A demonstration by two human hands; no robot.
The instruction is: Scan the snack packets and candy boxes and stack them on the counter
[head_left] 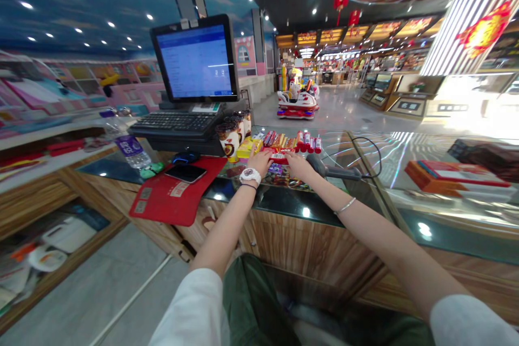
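On the glass counter, both my hands reach to a small red snack packet [279, 157] with a white label. My left hand [258, 162], with a white watch on its wrist, has its fingers on the packet's left end. The right end is gripped by my right hand [299, 166], with a silver bangle further up that arm. Just beyond them lies a row of colourful wrapped snacks [279, 139], with red tubes [308, 142] at its right. A yellow packet [246, 147] is beside my left fingers. Purple packets [279, 169] lie between my hands.
A monitor [197, 59] and keyboard [174, 123] stand at left, near patterned cups [229, 139]. A phone [186, 173] and mouse [186, 157] rest on a red mat [166, 200]; a water bottle [132, 148] is left. A barcode scanner [336, 170] with its cable lies right.
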